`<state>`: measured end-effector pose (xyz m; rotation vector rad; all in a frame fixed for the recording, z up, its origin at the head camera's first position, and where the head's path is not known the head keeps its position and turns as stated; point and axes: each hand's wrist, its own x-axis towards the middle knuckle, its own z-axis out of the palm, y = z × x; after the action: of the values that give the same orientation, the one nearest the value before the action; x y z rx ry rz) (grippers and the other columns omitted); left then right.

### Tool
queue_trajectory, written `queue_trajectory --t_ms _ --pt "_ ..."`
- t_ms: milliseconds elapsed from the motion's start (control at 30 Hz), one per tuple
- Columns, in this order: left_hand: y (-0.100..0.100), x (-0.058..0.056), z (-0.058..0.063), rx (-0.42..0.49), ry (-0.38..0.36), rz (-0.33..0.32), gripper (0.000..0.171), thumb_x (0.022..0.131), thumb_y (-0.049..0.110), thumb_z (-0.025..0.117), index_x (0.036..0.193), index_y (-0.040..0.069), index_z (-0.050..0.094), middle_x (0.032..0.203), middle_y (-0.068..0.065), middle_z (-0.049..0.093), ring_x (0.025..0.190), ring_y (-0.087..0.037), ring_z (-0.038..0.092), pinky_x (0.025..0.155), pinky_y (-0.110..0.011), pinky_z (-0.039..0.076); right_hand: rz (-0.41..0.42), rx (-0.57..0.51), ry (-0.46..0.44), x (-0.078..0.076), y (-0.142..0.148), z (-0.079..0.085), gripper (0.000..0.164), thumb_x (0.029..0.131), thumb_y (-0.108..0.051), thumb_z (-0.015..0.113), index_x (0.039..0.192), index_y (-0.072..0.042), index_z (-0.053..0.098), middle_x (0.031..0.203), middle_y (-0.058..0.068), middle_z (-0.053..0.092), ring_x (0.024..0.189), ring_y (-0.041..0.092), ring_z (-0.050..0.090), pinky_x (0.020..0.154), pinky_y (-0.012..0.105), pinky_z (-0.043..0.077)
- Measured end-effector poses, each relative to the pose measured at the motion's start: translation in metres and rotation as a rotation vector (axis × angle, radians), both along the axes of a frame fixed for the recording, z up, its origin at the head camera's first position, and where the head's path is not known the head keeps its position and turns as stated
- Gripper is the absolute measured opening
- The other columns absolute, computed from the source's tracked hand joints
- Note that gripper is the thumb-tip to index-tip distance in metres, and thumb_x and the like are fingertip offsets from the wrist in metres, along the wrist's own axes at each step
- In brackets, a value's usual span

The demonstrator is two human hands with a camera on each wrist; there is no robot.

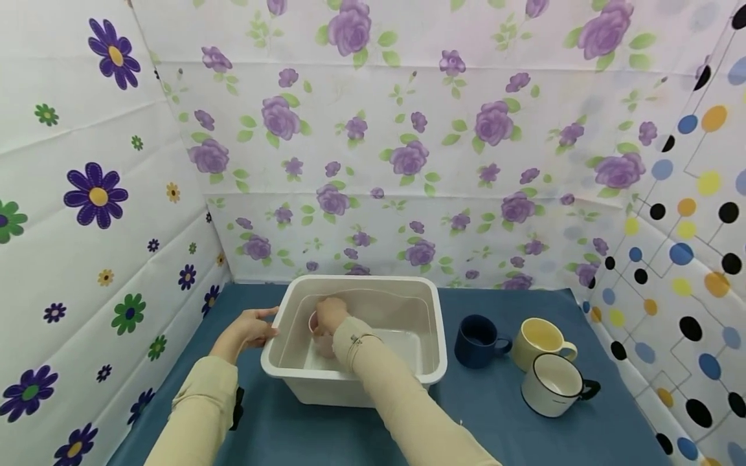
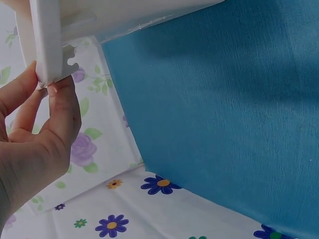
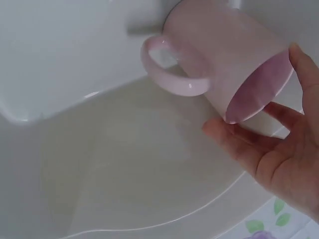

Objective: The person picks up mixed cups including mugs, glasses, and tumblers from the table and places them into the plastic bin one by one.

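A pale plastic basin [image 1: 361, 386] stands on the table in the head view. My left hand [image 1: 247, 331] pinches its left rim; in the left wrist view the thumb and fingers of that hand [image 2: 42, 134] lie on either side of the basin's edge [image 2: 48, 40]. Inside the basin is a pink mug [image 3: 224, 45], tipped over, its handle toward the middle of the right wrist view. My right hand [image 3: 284, 149] holds it by the mouth, thumb and fingers spread round the rim. From the head, the right hand [image 1: 332, 315] hides part of the mug [image 1: 324, 347].
Right of the basin stand a dark blue mug [image 1: 476, 343], a yellow mug [image 1: 533, 340] and a white mug with a dark rim and handle [image 1: 548, 391]. Patterned sheets hang behind [image 1: 373, 220] and at both sides of the blue-covered table [image 1: 315, 433].
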<state>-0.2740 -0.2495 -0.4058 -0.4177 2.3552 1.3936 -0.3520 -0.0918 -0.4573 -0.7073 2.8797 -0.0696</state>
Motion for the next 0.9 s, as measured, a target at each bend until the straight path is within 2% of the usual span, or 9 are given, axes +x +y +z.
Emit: queue_trajectory --t_ms 167,400,767,900 --pt "0.000 0.001 0.001 0.005 0.002 -0.005 0.065 0.090 -0.004 0.057 0.147 0.001 0.025 0.141 -0.032 0.036 0.103 -0.031 0.064 0.082 -0.038 0.057 0.053 0.099 0.059 -0.002 -0.002 -0.005 0.050 0.075 -0.046 0.076 0.113 -0.015 0.065 0.120 0.010 0.061 0.101 0.020 0.061 0.082 0.028 0.053" --pt "0.001 0.002 0.002 -0.003 0.007 -0.010 0.066 0.090 -0.003 0.058 0.147 0.001 0.025 0.140 -0.032 0.038 0.098 -0.025 0.065 0.083 -0.037 0.056 0.133 0.095 0.068 0.002 0.005 -0.003 0.050 0.078 -0.045 0.074 0.116 -0.015 0.061 0.117 0.008 0.057 0.103 0.021 0.059 0.089 0.029 0.050" --pt "0.000 0.000 -0.002 -0.004 0.002 0.003 0.066 0.090 -0.002 0.059 0.147 0.003 0.025 0.140 -0.031 0.040 0.090 -0.018 0.064 0.084 -0.037 0.056 0.097 0.044 -0.023 0.005 0.014 0.005 0.052 0.078 -0.038 0.076 0.122 -0.018 0.058 0.127 0.009 0.051 0.114 0.025 0.053 0.097 0.035 0.047" --pt "-0.001 0.001 -0.002 -0.002 -0.003 0.012 0.066 0.090 -0.001 0.058 0.147 0.003 0.025 0.138 -0.030 0.043 0.087 -0.015 0.064 0.083 -0.036 0.056 0.088 -0.001 -0.077 0.005 0.020 0.004 0.058 0.079 -0.034 0.076 0.130 -0.019 0.053 0.137 0.009 0.046 0.123 0.028 0.048 0.103 0.037 0.043"
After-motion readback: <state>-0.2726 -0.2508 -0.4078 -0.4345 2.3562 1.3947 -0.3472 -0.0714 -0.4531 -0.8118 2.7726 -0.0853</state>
